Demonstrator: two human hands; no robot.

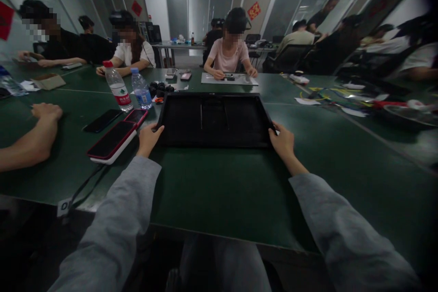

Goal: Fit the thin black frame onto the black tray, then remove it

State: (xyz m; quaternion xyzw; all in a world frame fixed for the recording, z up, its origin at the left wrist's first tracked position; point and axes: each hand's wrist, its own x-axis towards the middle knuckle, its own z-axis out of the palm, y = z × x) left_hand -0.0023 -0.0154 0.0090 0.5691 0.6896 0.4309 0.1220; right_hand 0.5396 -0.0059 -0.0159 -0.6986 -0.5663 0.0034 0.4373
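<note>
Head view: black tray [215,120] lies flat on green table [219,187], mid-table, right of phones [112,141]. Left hand [149,138] clamped on its left edge, right hand [282,141] on its right. Looks stiff, light, thin-rimmed; best gripped at both side edges.
</note>
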